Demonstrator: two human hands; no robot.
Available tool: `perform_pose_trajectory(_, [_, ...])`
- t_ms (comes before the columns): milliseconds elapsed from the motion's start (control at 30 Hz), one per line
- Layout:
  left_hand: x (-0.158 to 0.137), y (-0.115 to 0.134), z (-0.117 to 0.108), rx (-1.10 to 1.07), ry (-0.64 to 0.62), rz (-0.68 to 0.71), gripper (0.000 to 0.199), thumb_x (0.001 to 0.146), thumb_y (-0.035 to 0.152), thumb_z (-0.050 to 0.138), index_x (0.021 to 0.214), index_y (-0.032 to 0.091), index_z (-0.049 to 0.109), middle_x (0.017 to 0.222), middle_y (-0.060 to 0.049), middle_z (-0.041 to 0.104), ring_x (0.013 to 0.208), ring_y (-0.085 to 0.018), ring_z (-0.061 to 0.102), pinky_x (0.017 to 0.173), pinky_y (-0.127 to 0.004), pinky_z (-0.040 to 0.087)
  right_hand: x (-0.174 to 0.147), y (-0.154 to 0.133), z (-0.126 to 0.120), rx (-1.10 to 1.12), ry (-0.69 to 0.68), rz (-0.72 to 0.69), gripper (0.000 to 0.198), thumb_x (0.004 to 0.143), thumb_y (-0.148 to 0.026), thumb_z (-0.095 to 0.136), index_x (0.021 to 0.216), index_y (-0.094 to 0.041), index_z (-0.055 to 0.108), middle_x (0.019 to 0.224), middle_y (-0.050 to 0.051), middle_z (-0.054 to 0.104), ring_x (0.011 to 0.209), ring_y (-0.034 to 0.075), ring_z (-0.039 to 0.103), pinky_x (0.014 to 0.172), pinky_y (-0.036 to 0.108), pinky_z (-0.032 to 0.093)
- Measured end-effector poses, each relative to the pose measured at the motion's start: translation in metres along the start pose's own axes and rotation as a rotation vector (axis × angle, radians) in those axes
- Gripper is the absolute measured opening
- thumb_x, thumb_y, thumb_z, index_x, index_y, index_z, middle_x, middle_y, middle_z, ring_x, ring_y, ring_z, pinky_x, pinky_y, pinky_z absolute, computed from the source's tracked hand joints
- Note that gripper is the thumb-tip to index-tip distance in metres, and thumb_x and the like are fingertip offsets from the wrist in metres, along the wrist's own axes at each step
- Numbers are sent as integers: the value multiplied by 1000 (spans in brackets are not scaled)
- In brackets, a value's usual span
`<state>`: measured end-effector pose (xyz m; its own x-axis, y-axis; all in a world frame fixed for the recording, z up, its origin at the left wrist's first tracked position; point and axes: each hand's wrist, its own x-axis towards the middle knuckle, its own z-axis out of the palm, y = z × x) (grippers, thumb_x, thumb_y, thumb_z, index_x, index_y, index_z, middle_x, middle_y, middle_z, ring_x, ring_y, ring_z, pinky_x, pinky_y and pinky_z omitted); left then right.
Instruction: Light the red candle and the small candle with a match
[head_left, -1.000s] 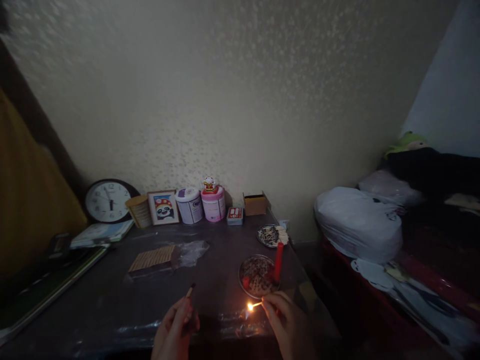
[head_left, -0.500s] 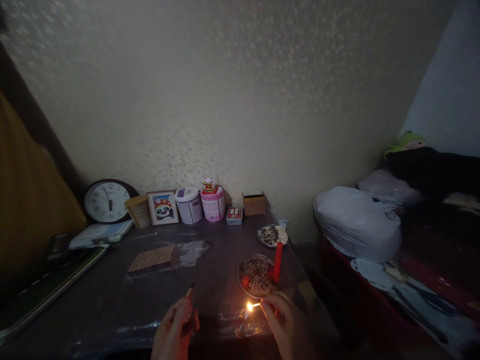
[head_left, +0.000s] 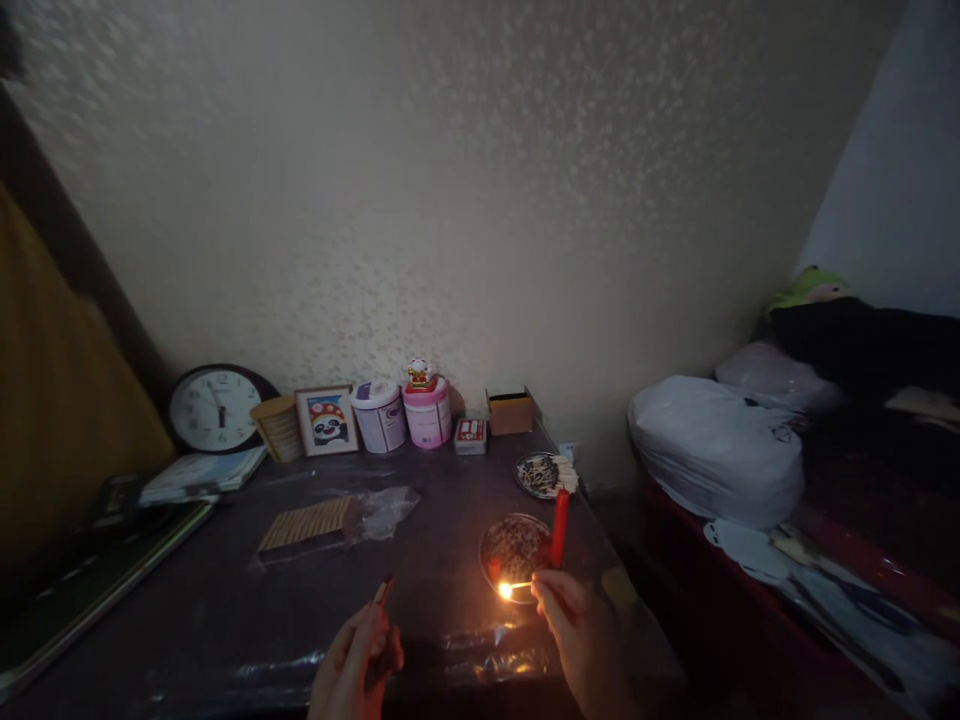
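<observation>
In a dim room, the person's right hand [head_left: 581,635] pinches a burning match [head_left: 517,587] by its unlit end, the flame glowing at the tip over the near rim of a small round dish [head_left: 495,535] that stands on the dark table [head_left: 225,610]. A red candle [head_left: 559,527] stands upright at the right edge of that dish, just above the fingers; its top shows no flame, so the candle appears unlit, and the match flame sits low beside the candle's base, not at its top. The left hand [head_left: 356,665] is closed around what looks like a matchbox [head_left: 382,592], one end sticking up past the fingers, held apart from the flame on the left. Striking seems done, judging by the lit match; bringing the flame to the wick is what remains. Farther back, a second dish [head_left: 541,474] holds a heap of matchsticks. Along the wall stand a round clock [head_left: 214,409], a framed panda picture [head_left: 326,420], a white tin [head_left: 379,415], a pink tin [head_left: 427,412] and a small cardboard box [head_left: 510,411].
</observation>
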<state>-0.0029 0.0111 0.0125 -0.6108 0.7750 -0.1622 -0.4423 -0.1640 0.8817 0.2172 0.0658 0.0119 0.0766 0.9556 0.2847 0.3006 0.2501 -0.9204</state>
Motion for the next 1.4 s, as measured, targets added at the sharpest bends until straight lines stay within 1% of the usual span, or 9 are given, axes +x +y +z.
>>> perform_pose_trajectory(133, [6, -4, -10, -74, -57, -106, 41, 54, 49, 82, 84, 22, 74, 55, 6, 48, 53, -11, 46, 49, -22, 40, 7, 4, 1, -37, 68, -140, 27, 87, -41, 52, 84, -22, 71, 79, 5, 74, 73, 21, 70, 62, 26, 57])
perform_pose_trajectory(300, [11, -5, -14, -145, -59, -152, 45, 40, 43, 89, 76, 20, 75, 52, 4, 52, 50, -12, 48, 46, -23, 42, 14, 14, 1, -103, 116, -251, 31, 87, -44, 53, 85, -20, 72, 85, 8, 74, 80, 22, 70, 69, 28, 57])
perform_pose_trajectory(500, [13, -7, -16, -187, -36, -171, 45, 40, 41, 89, 78, 21, 75, 51, 5, 50, 51, -12, 49, 47, -23, 44, 14, 24, 1, -209, 23, -404, 27, 92, -35, 47, 97, -19, 69, 94, 9, 72, 86, 20, 70, 73, 27, 59])
perform_pose_trajectory(767, [6, 0, -12, -165, -1, -168, 52, 40, 42, 89, 86, 20, 76, 56, 4, 54, 53, -12, 50, 47, -24, 45, 8, 12, 5, -320, -94, -404, 26, 92, -23, 45, 97, -23, 70, 96, 5, 72, 89, 18, 69, 82, 26, 57])
perform_pose_trajectory(900, [5, 1, -9, -156, 8, -186, 55, 38, 44, 89, 86, 21, 76, 56, 4, 55, 54, -13, 52, 47, -23, 45, 7, 5, 7, -199, -97, -322, 23, 89, -25, 49, 92, -23, 72, 93, 5, 73, 87, 19, 69, 76, 25, 57])
perform_pose_trajectory(1000, [6, 0, -10, -170, 48, -218, 55, 37, 47, 89, 83, 20, 76, 58, 3, 57, 54, -13, 53, 46, -23, 44, 10, -4, 8, -53, -25, -100, 22, 84, -31, 53, 84, -21, 72, 82, 6, 74, 78, 21, 70, 66, 26, 57])
perform_pose_trajectory(1100, [8, -2, -12, -173, -10, -220, 54, 44, 46, 87, 90, 20, 75, 53, 6, 51, 53, -12, 51, 48, -23, 44, 15, -9, 10, 18, 54, 58, 23, 78, -37, 59, 76, -18, 72, 67, 5, 73, 63, 21, 68, 57, 26, 54])
perform_pose_trajectory(1267, [13, -6, -17, -179, -32, -261, 49, 47, 42, 87, 89, 22, 73, 51, 6, 49, 56, -14, 55, 49, -24, 44, 21, -6, 15, 65, 107, 106, 30, 74, -42, 60, 75, -14, 71, 56, 4, 69, 51, 19, 64, 46, 25, 49])
perform_pose_trajectory(1400, [17, -10, -19, -223, -23, -267, 46, 47, 41, 87, 87, 21, 73, 53, 5, 53, 53, -14, 54, 46, -25, 44, 23, 3, 22, 87, 143, 113, 31, 73, -41, 61, 77, -13, 73, 58, 6, 70, 52, 20, 65, 50, 27, 52])
